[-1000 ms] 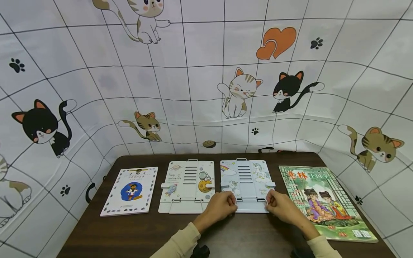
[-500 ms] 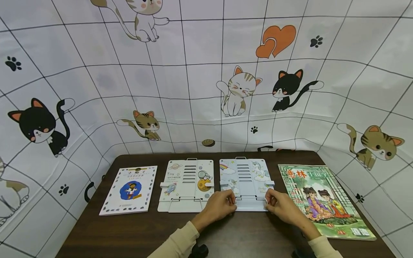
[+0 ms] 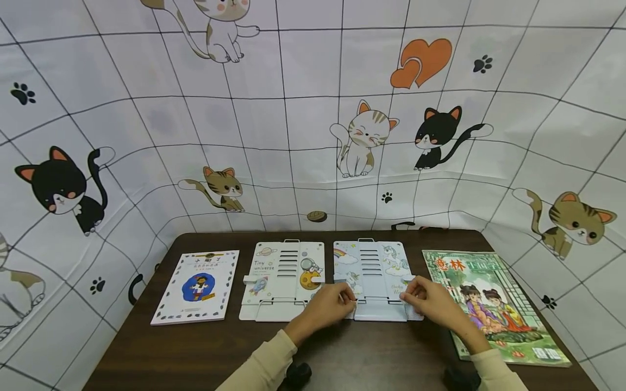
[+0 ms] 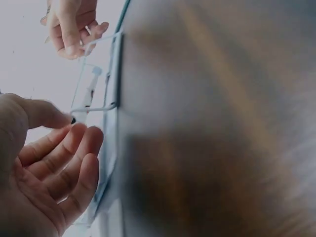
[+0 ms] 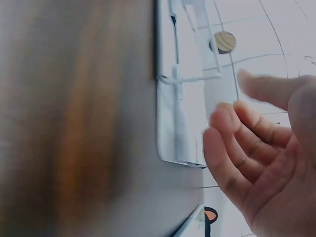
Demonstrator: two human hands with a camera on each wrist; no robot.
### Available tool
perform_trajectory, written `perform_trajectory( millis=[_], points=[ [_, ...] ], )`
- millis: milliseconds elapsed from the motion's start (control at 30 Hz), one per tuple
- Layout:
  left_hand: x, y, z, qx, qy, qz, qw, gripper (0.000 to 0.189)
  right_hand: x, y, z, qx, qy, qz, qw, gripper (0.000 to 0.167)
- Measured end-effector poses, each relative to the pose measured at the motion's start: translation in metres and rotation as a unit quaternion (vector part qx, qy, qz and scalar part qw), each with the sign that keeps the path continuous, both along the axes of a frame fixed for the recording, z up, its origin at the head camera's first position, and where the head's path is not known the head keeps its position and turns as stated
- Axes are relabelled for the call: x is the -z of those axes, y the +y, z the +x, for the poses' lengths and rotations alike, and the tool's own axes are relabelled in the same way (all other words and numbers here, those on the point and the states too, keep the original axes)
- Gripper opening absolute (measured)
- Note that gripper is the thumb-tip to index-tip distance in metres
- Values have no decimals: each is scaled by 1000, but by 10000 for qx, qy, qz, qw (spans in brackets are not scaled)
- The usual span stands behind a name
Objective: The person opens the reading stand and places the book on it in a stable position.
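A pale blue unicorn-print book stand (image 3: 370,277) lies flat on the dark table. A white wire bar (image 4: 117,74) projects at its lower edge. My left hand (image 3: 323,309) is by the stand's lower left corner, thumb and fingers loosely bent beside the wire. In the left wrist view the thumb tip almost meets the fingertips, and I see no wire between them. My right hand (image 3: 432,304) hovers at the stand's lower right side. The right wrist view shows its thumb apart from the bent fingers (image 5: 232,143), with nothing held.
A cream "Tiny universe" book stand (image 3: 288,271) lies to the left, close by my left hand. Beyond it is a white book (image 3: 202,288). A green illustrated magazine (image 3: 513,320) lies partly under my right forearm. Behind the table hangs a cat-print cloth (image 3: 303,125).
Both hands have moved slightly outward from the lower corners of the unicorn stand. The right hand has risen a little, its fingers off the wire bar. The stand itself stays in place.
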State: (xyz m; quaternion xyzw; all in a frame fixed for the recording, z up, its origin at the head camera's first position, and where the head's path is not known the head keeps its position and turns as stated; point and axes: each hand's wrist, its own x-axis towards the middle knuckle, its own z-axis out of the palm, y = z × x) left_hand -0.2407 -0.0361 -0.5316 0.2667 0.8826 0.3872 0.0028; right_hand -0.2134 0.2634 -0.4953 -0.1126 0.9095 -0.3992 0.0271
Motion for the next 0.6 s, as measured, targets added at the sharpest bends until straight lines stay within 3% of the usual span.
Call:
perform_trajectory(
  millis=[333, 500, 600],
  points=[
    [-26, -4, -25, -715, 158, 294, 9969, 8, -17, 7, -31, 728, 253, 14, 9970, 15],
    [-31, -3, -33, -1033, 261, 255, 9940, 9, -10, 11, -48, 918, 592, 444, 9930, 15],
    [-30, -2, -37, -1216, 132, 85, 9925, 17, -1, 13, -58, 991, 489, 677, 9916, 21]
  ],
)
